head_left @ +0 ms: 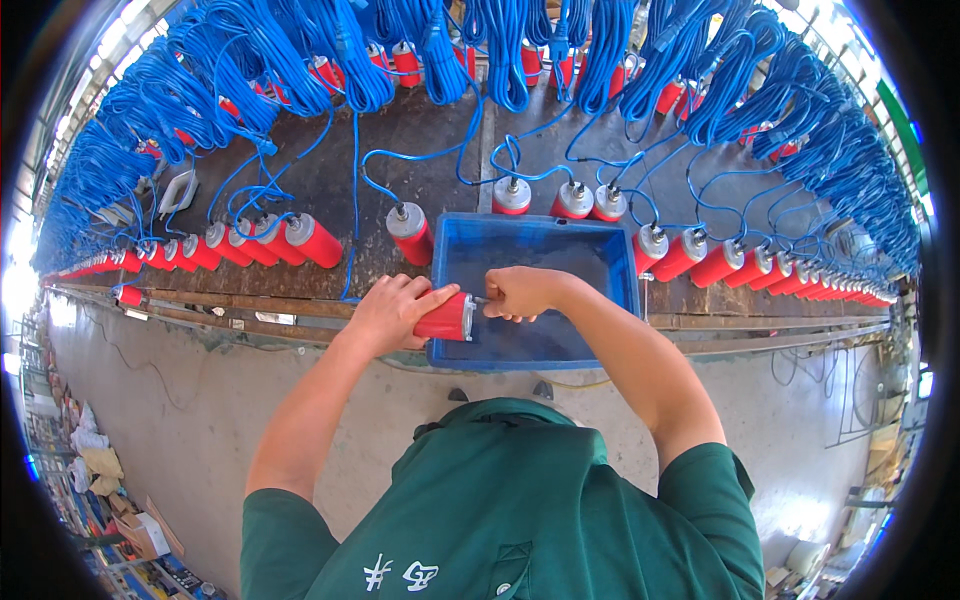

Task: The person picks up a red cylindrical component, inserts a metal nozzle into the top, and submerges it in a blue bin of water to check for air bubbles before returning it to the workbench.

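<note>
Left: a row of red cylinders lines the front of the worktop. Bare worktop separates this row from a lone cylinder just beside the blue tray.

Centre: the tray's near rim appears to overhang the worktop's front edge; open room lies inside, below the hands. More cylinders crowd its far and right walls, so clearance there is narrow.

Fingers: left hand is wrapped round the held cylinder, thumb on top; the cylinder lies sideways at the tray's left wall, end facing right. Right hand has its fingers bunched narrow at that end; cannot tell what they pinch.
</note>
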